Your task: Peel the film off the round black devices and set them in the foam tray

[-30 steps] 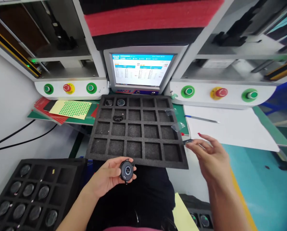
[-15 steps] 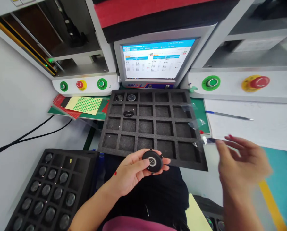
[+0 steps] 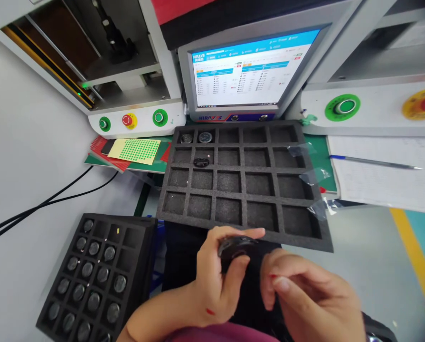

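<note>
My left hand [image 3: 221, 275] is closed around a round black watch case [image 3: 239, 247], thumb on its near face and index finger along its upper edge. The case is tilted, showing me mostly its rim. Just to the right, my right hand [image 3: 308, 294] pinches a small red piece [image 3: 273, 276], perhaps a sticker, between thumb and index finger, apart from the case. A small red mark [image 3: 210, 311] shows on my left wrist. Beyond both hands lies a black foam tray [image 3: 230, 223], with two round watch cases [image 3: 205, 137] in its back row and a black ring-shaped part [image 3: 201, 162] in the second.
Clear film pieces [image 3: 317, 177] hang at the tray's right edge. A second foam tray [image 3: 127, 266] at lower left holds several watch cases. Behind stand a monitor [image 3: 248, 71] and machine panels with buttons [image 3: 344, 107]. A pen [image 3: 374, 162] lies on paper; a green-dot sticker sheet [image 3: 136, 150] lies left.
My right hand has come from the film at the tray's right edge down and left, close to the watch case. My left hand has tipped the case from face-on to nearly edge-on.
</note>
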Demonstrator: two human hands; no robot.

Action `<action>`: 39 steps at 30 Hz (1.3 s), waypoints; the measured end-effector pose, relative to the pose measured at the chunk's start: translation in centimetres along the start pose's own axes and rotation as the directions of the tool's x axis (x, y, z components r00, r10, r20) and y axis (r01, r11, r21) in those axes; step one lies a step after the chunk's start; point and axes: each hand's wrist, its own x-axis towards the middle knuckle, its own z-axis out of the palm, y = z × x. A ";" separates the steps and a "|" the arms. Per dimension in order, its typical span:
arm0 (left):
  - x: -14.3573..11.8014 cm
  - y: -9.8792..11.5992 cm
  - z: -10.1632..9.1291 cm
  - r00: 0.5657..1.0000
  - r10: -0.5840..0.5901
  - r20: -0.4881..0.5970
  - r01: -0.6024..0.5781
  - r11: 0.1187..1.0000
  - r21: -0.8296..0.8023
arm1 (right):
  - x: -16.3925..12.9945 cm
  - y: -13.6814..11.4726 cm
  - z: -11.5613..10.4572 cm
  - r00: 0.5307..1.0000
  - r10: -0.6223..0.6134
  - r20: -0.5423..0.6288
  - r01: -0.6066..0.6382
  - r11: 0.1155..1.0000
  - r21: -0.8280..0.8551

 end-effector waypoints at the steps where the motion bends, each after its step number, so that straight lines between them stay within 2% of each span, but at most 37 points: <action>1: -0.1 0.0 -0.1 0.999 0.025 0.028 -0.027 0.997 0.076 | 0.1 0.3 0.2 0.999 0.041 0.027 -0.043 0.996 0.083; 3: -0.2 0.1 -0.4 0.995 0.041 0.089 -0.054 0.986 0.156 | 0.2 0.7 0.6 0.995 0.087 0.037 -0.093 0.977 0.190; 5: -0.1 0.3 -0.9 0.980 0.060 0.191 -0.097 0.976 0.193 | 0.3 0.6 0.8 0.995 0.098 0.013 -0.098 0.971 0.219; 7: 0.1 0.8 -1.6 0.940 0.085 0.331 -0.165 0.961 0.222 | 0.2 0.1 0.6 0.993 0.114 0.009 -0.113 0.972 0.208; 9: 0.4 1.6 -2.3 0.884 0.079 0.462 -0.205 0.951 0.232 | 0.1 -0.5 0.1 0.982 0.189 0.026 -0.190 0.963 0.192; 11: 0.9 2.3 -3.1 0.842 0.036 0.538 -0.185 0.956 0.227 | 0.1 -1.0 -0.4 0.962 0.264 0.065 -0.272 0.944 0.184; 13: 1.5 2.9 -3.7 0.820 -0.008 0.572 -0.151 0.961 0.230 | 0.2 -1.1 -0.9 0.944 0.301 0.133 -0.322 0.929 0.181; 16: 2.1 3.2 -4.3 0.830 -0.055 0.556 -0.100 0.964 0.245 | 0.3 -0.8 -1.1 0.923 0.313 0.223 -0.356 0.915 0.191; 20: 2.0 2.7 -4.5 0.874 -0.075 0.480 -0.053 0.968 0.247 | 0.5 -0.6 -0.7 0.929 0.300 0.218 -0.344 0.915 0.210; 24: 1.8 2.1 -4.4 0.904 0.004 0.427 -0.126 0.958 0.258 | 0.3 -1.0 -0.3 0.952 0.262 0.161 -0.292 0.932 0.213; 27: 2.0 1.8 -4.4 0.918 0.076 0.389 -0.186 0.949 0.255 | 0.1 -1.0 -0.4 0.932 0.284 0.224 -0.332 0.918 0.217; 30: 2.2 1.6 -4.3 0.935 0.094 0.343 -0.187 0.950 0.250 | 0.0 -0.9 -0.4 0.913 0.313 0.261 -0.373 0.901 0.223; 32: 2.3 1.4 -4.2 0.932 0.155 0.328 -0.243 0.939 0.245 | 0.0 -0.9 -0.3 0.905 0.341 0.255 -0.400 0.886 0.235; 36: 2.5 1.0 -4.1 0.897 0.308 0.318 -0.390 0.889 0.240 | 0.0 -1.1 0.0 0.890 0.393 0.229 -0.447 0.850 0.278; 39: 2.6 1.1 -4.0 0.898 0.319 0.302 -0.398 0.882 0.252 | -0.1 -1.2 0.2 0.893 0.380 0.242 -0.437 0.860 0.264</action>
